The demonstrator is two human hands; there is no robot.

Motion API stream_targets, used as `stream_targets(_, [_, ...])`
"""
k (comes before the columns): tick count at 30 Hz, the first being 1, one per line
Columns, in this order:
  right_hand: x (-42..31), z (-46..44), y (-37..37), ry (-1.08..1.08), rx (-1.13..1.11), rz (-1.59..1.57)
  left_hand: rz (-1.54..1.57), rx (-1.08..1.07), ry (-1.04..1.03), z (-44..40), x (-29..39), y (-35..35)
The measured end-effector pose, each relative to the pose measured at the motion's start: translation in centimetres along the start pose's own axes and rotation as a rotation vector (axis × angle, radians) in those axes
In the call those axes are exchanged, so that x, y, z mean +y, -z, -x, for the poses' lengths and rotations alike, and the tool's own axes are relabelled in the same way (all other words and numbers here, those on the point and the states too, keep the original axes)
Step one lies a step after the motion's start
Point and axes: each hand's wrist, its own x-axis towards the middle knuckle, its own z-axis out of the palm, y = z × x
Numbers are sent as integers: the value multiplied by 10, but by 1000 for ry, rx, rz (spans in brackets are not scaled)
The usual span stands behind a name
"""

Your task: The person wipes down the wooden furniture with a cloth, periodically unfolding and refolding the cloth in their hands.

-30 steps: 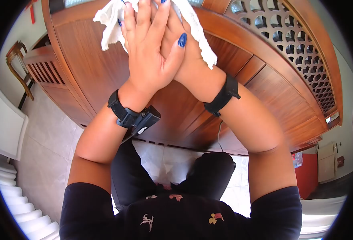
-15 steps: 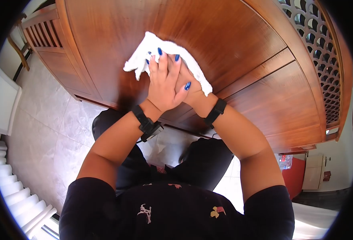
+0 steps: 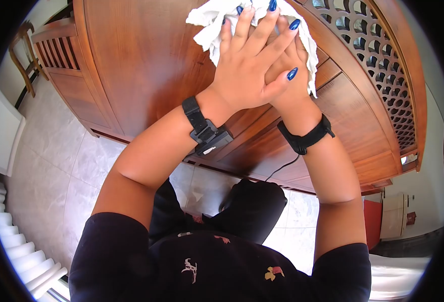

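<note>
My left hand point(image 3: 247, 68) lies on top of my right hand point(image 3: 290, 93), its blue-nailed fingers stretched out and spread. Beneath it, my right hand rests flat on a white cloth point(image 3: 208, 19), and its fingers are partly covered by the left. The cloth is crumpled at its left edge and pressed against the reddish-brown wooden surface point(image 3: 146, 55). Both hands are at the upper part of the view, where the frame cuts off the cloth's far edge. Black straps go round both wrists, with a small dark box on the left one.
An openwork wooden lattice point(image 3: 378, 55) borders the surface on the right. A slatted wooden section point(image 3: 56, 53) and a wooden chair point(image 3: 26, 60) are at the left. A thin cable point(image 3: 282, 166) hangs from my right wrist. Pale floor tiles point(image 3: 46, 136) lie below.
Both hands, stacked together, have slid the white cloth forward and to the right over the wood. My arms are stretched further out, and the cable has come into view.
</note>
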Motion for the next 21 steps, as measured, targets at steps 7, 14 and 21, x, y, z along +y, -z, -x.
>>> stream_targets(7, [-21,9,-26,87,182,105,-50,-77,51,54,-7,-7])
stream_targets(14, [-94,114,-74,157,-263,-262,-38,-144,70,188,-13,-17])
stream_targets(21, [-129,172,-85,161,-477,-539,41,-272,90,239,-7,-16])
